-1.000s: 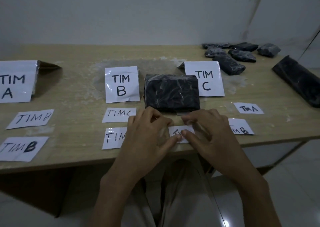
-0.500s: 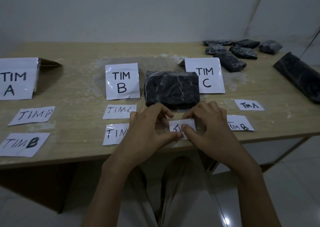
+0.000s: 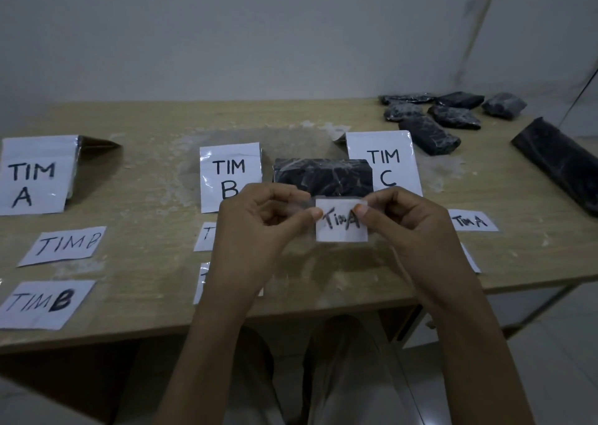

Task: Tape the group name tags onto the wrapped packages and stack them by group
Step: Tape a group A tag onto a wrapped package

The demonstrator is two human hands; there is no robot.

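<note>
Both hands busy: left hand [image 3: 259,227] and right hand [image 3: 407,227] each pinch small "Tim A" tag [image 3: 341,224] at upper corner, thumb against forefinger, remaining fingers curled. Tag held up off surface [image 3: 145,262], just in front of dark wrapped package [image 3: 323,177] (clear tape strip seems to run along tag's top edge). Package lies between TIM B sign [image 3: 230,175] and TIM C sign [image 3: 385,165]. More dark packages [image 3: 430,135] clustered far right. Spare tags [image 3: 61,245] flat on surface.
</note>
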